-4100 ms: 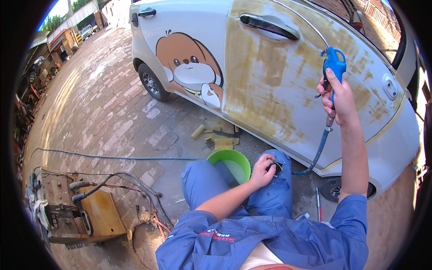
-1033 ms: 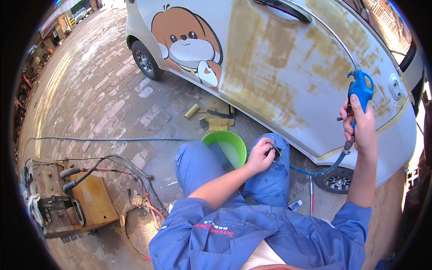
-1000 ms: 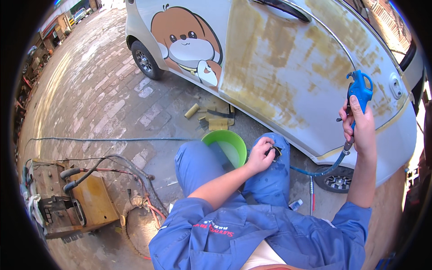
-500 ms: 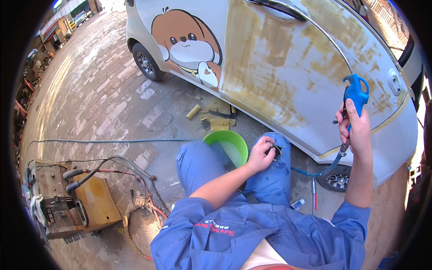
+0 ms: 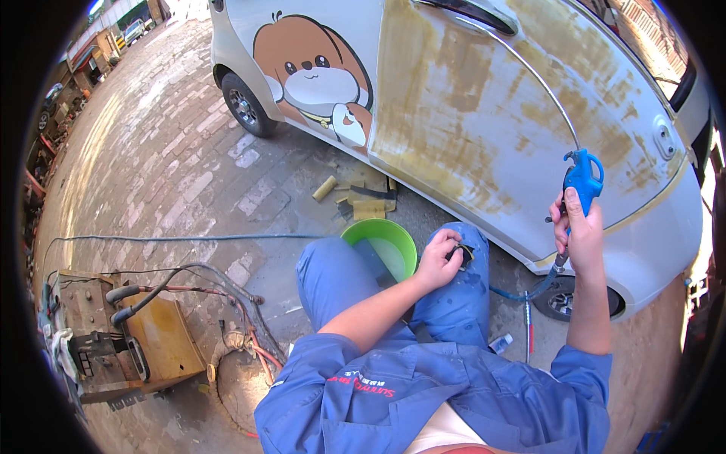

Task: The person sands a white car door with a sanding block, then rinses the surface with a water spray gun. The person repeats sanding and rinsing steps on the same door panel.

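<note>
Raised at the right, my right hand (image 5: 582,233) is wrapped round the handle of a blue air blow gun (image 5: 584,177). The gun's long curved metal nozzle (image 5: 546,85) reaches up to the car door handle (image 5: 473,13). A blue hose (image 5: 529,290) joins the gun at its lower end. My left hand (image 5: 439,261) rests on my right knee, its fingers closed on a small dark pad (image 5: 467,257) with a yellowish edge, mostly hidden. Yellow-brown filler patches cover the white car door (image 5: 446,144) before me.
A green basin (image 5: 412,246) of cloudy liquid stands between my knees and the car. Sandpaper pieces (image 5: 369,208) and a yellow roll (image 5: 324,188) lie beyond it. At left sits a rusty machine (image 5: 162,333) with cables (image 5: 219,280). A small tube (image 5: 500,343) lies by my right thigh.
My right hand has moved down and slightly left with the blow gun, and its nozzle has shifted left along the door. My left hand stays on the knee.
</note>
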The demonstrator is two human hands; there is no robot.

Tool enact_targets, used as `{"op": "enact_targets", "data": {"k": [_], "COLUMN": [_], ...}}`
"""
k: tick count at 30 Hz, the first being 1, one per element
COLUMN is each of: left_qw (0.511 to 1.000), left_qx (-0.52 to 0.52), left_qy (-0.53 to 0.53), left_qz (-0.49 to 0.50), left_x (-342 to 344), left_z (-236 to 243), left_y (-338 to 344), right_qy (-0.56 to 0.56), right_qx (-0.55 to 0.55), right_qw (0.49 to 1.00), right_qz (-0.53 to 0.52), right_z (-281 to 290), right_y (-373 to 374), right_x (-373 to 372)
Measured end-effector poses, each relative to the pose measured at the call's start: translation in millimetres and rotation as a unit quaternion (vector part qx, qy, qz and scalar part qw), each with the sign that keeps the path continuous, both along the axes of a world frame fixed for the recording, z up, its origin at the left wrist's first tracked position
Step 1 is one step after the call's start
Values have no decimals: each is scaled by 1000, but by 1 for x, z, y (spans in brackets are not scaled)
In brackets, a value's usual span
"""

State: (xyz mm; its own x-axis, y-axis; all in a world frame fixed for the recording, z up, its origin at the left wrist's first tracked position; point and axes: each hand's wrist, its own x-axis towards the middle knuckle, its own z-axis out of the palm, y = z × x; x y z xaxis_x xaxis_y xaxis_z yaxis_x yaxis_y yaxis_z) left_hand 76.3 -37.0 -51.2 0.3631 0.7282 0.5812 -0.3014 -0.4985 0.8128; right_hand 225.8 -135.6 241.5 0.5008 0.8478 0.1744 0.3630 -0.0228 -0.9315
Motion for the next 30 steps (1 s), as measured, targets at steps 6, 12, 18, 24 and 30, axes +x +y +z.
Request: {"op": "enact_targets", "data": {"k": [6,12,18,24,30], "left_qw": [1000,999,1000,1000,1000], "left_qx": [-14,-13,2,-5,-14], "left_qy": [9,19,23,20,24], "left_qz": [-20,-26,-20,-18,-12], "left_x": [0,1,0,1,1], "left_z": [-7,-13,-11,-10,-10], "left_y": [0,1,2,3,1], "right_qy": [15,36,43,58,93], "right_qx": [23,40,41,49,96], "right_qw": [999,998,998,997,990], "right_qz": [-21,-37,-28,-13,-41], "right_z": [-27,-31,-31,-32,-32], "right_y": [-7,-4,0,-12,-25], "right_x": [-4,-6,-5,-7,-5]}}
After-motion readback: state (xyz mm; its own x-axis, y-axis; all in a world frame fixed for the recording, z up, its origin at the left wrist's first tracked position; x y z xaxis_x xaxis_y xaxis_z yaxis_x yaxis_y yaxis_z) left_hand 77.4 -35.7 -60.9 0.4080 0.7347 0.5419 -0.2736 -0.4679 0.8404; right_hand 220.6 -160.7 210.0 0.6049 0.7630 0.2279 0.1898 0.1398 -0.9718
